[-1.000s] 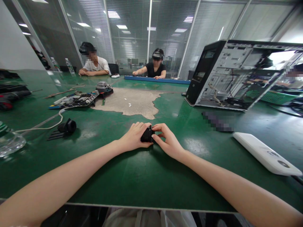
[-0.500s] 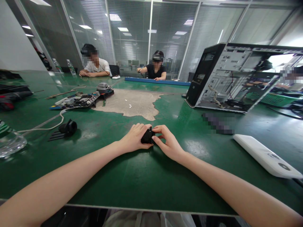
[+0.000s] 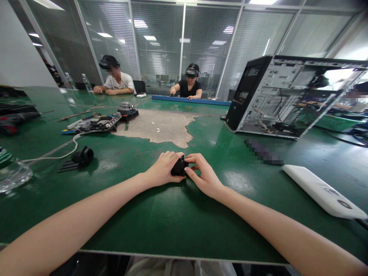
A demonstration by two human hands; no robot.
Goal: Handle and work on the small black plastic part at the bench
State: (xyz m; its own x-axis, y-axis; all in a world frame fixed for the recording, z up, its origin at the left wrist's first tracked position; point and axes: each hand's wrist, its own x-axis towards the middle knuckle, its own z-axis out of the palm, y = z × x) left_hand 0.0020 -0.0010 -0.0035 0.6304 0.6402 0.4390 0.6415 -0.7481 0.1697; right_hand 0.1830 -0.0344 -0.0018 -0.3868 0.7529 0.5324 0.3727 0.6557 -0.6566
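Just above the near part of the green table, a small black boxy object (image 3: 178, 167) sits between my two hands; its exact kind cannot be made out. My left hand (image 3: 163, 168) is closed around its left side, with the thumb below and the fingers over the top. From the right, my right hand (image 3: 204, 173) pinches its right end between thumb and fingertips. Part of the object is hidden by the fingers. To the left lies a black part with a round end and flat prongs (image 3: 82, 156).
An opened computer case (image 3: 250, 94) stands at the right, behind a white power strip-like block (image 3: 322, 191). A circuit board (image 3: 94, 122) lies back left, a plastic bottle (image 3: 14, 172) near left. Two people (image 3: 191, 86) sit across the green table (image 3: 184, 226).
Both my hands keep their hold on the black object, almost unmoved. Across the table, the person in black has lowered a raised hand toward the blue bar.
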